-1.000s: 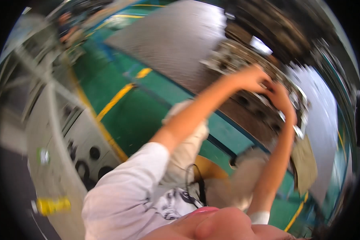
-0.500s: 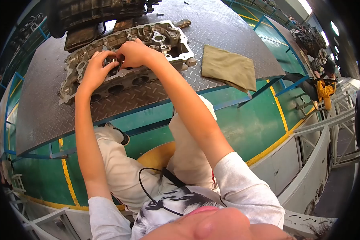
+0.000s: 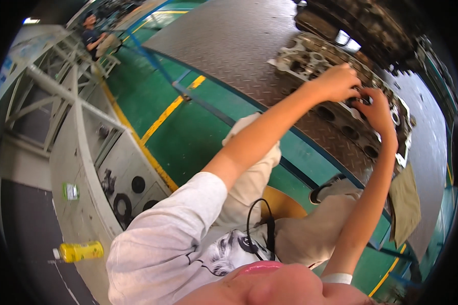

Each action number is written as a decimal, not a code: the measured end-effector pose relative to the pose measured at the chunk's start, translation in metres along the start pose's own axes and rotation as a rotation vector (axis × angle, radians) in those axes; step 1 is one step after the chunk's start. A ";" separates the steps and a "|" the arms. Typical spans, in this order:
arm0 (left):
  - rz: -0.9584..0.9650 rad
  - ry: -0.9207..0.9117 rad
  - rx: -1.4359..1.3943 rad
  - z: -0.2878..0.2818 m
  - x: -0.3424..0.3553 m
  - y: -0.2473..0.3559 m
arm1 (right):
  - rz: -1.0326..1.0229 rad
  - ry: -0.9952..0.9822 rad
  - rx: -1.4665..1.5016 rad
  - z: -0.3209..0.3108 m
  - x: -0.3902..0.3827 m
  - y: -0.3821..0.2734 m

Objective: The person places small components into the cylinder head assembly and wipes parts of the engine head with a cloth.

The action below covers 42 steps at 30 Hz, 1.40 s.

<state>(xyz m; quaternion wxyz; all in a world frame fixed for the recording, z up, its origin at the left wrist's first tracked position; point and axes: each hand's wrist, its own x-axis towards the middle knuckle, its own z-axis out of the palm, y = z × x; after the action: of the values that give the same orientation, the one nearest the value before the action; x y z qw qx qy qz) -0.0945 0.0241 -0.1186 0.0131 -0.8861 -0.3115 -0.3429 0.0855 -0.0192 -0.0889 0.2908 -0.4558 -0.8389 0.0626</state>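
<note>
A grey metal engine cylinder head lies on the diamond-plate table top, its row of dark round ports facing me. My left hand bends over its middle with fingers curled down. Close beside it, nearly touching, my right hand reaches in from the near side, thumb and fingers curled together. Between the fingertips there is something small and dark, which I cannot make out. A folded olive cloth hangs over the table edge past the right end of the cylinder head.
A large dark engine assembly stands behind the cylinder head. Far left, another person sits beside a railing. A yellow bottle and a small green-labelled container are on a pale ledge to my left, near black round parts.
The view has swung to the left, so the table and cylinder head now appear at the upper right. Both hands stay at the middle of the cylinder head, fingers still curled.
</note>
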 end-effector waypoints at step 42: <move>0.013 0.042 -0.054 0.002 -0.003 0.000 | 0.058 0.096 -0.048 0.004 -0.003 0.004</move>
<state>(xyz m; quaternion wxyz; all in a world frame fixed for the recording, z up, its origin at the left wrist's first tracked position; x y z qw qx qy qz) -0.0950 0.0229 -0.1225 -0.0023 -0.8806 -0.2961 -0.3699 0.0879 -0.0186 -0.0953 0.3176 -0.4893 -0.8117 0.0292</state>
